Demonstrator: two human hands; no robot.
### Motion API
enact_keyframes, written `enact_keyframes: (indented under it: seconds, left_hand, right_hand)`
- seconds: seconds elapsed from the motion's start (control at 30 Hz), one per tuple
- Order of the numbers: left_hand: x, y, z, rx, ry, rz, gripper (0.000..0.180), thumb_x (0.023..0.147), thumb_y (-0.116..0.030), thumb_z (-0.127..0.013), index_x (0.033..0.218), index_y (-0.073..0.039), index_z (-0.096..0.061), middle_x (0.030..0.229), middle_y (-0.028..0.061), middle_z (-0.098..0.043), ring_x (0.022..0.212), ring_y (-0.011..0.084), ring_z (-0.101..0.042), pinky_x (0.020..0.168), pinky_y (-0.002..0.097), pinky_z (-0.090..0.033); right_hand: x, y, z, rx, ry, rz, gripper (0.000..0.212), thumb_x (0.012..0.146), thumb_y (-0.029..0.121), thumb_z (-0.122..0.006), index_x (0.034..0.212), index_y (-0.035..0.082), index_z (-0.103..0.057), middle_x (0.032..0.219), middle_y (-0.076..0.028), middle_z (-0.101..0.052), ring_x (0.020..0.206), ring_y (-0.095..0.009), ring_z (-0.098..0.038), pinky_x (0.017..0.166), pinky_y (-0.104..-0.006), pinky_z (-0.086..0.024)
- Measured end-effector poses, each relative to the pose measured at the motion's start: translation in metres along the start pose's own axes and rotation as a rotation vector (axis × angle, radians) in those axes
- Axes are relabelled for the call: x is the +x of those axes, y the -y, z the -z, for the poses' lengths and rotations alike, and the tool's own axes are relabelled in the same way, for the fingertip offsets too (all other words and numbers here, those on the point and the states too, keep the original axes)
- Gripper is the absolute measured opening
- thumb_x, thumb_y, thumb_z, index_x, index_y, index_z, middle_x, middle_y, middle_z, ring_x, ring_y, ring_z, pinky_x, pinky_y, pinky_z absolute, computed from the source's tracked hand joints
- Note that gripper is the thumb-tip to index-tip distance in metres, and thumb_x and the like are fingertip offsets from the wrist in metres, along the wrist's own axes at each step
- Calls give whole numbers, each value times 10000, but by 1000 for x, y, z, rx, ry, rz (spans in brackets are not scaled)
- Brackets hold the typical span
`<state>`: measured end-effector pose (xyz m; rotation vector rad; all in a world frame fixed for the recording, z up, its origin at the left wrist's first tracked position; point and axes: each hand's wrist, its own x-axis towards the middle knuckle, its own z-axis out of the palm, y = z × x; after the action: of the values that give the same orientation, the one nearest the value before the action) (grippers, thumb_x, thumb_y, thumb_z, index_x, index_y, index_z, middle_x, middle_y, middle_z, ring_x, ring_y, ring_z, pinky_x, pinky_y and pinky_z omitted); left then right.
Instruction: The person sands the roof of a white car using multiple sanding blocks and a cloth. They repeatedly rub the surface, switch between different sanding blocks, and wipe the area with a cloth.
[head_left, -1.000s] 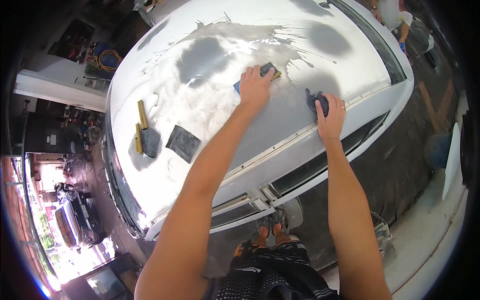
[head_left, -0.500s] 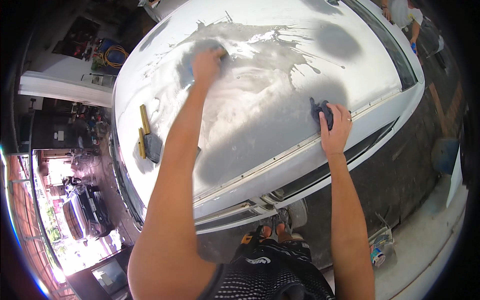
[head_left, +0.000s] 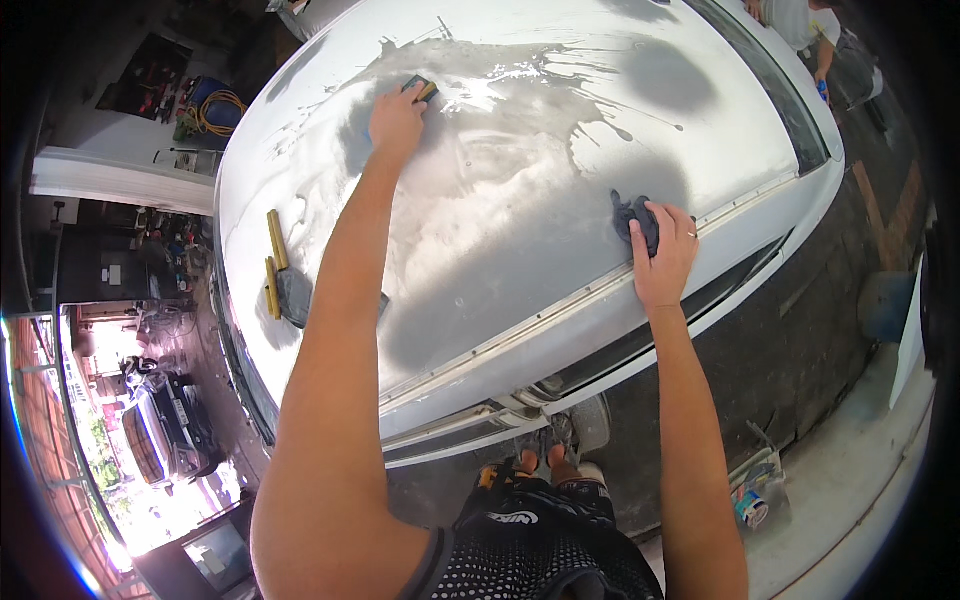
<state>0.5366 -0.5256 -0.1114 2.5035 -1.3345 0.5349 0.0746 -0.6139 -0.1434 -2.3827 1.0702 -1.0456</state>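
A white car roof [head_left: 470, 285] with grey patches and wet, milky streaks spreads below me. Out over its far left part, my left hand [head_left: 395, 125] is closed around a small sanding block [head_left: 424, 88] with a yellowish side, held against the wet surface. My right hand [head_left: 668, 262] rests by the near roof edge, its fingers closed on a crumpled dark cloth [head_left: 632, 222]. Two yellowish bars [head_left: 276, 240] lie on the roof left of my left forearm, beside a dark grey pad [head_left: 294, 296]. My forearm partly covers another dark piece there.
A metal trim strip [head_left: 540, 325] runs along the near roof edge. At the far right, another person [head_left: 822, 45] is beside the car. A coiled yellow hose [head_left: 222, 112] lies at the upper left. A dark vehicle [head_left: 172, 425] stands at the left. Containers [head_left: 752, 508] sit low on the right.
My left hand has shifted slightly away and to the left with the sanding block, and is less blurred. My right hand stays on the cloth. The whole view has shifted a little.
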Motion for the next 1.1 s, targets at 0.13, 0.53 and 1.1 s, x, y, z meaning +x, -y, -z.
enact_keyframes:
  seconds: [0.13,0.53,1.1]
  left_hand:
    - [-19,-30,17,-46,184,37,386,960,-198,-670,1340,-243,-726,1375,123,-679,1221,359,-615,1144,425,-425]
    - [1,-6,3,71,146,66,367,945,-195,-654,1293,-269,-743,1258,62,-720,1137,329,-645,984,456,-509]
    - [-103,-55,27,-239,35,-181,373,913,-158,-685,1267,-244,-768,1218,107,-734,1077,350,-635,1055,477,-482]
  right_hand:
    - [-1,-1,1,1,2,-25,363,950,284,-726,1272,128,-666,1281,-100,-612,1231,-342,-533,1023,-481,-388]
    - [-2,-1,0,-3,2,14,355,950,254,-733,1269,117,-660,1272,-109,-612,1225,-342,-539,1018,-487,-397]
    - [-3,-10,6,-15,-37,-5,349,949,247,-736,1260,106,-667,1259,-108,-617,1199,-342,-547,1012,-482,-400]
